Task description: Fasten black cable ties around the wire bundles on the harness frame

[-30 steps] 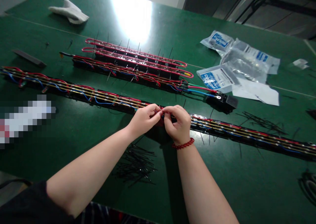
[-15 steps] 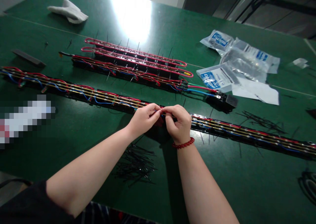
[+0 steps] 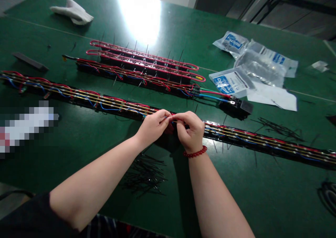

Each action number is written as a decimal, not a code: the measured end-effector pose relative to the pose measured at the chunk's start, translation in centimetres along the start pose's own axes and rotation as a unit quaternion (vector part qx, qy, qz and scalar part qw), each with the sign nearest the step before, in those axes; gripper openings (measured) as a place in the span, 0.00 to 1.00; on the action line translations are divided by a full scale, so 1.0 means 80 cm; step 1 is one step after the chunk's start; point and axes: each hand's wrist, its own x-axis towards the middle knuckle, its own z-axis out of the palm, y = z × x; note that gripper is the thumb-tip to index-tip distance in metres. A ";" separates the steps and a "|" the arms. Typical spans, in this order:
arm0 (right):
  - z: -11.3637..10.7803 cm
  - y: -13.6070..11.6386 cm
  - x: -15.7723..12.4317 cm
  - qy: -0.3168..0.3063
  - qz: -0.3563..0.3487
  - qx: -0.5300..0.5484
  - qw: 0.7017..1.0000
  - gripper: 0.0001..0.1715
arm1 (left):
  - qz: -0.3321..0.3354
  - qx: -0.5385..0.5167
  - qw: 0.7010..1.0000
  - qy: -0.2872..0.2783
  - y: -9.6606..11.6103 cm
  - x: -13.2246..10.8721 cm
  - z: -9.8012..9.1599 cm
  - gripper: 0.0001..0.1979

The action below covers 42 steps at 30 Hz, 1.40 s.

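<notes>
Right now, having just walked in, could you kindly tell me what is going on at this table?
A person's left hand and right hand meet over a long black wired strip, though what they pinch is hidden. Loose black cable ties lie on the green table beside it, and shorter wired strips lie beyond.

Harsh glare whitens the far workbench (image 3: 138,17).

Left hand (image 3: 153,127) and right hand (image 3: 190,131) close together, fingers (image 3: 183,116) pinched.

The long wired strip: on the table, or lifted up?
Down: the wired strip lies on the green table either side of the left hand and right hand.
</notes>
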 end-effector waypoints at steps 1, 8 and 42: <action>0.000 0.000 0.000 0.003 0.007 -0.002 1.000 0.12 | -0.002 -0.003 1.000 0.001 0.000 0.000 0.000 0.07; 0.006 0.002 -0.002 0.015 0.025 -0.037 0.999 0.09 | -0.002 -0.008 1.000 -0.015 -0.001 -0.001 0.000 0.07; 0.007 0.004 -0.002 0.020 0.003 -0.045 0.999 0.13 | 0.113 0.131 0.984 0.041 -0.008 -0.007 0.003 0.08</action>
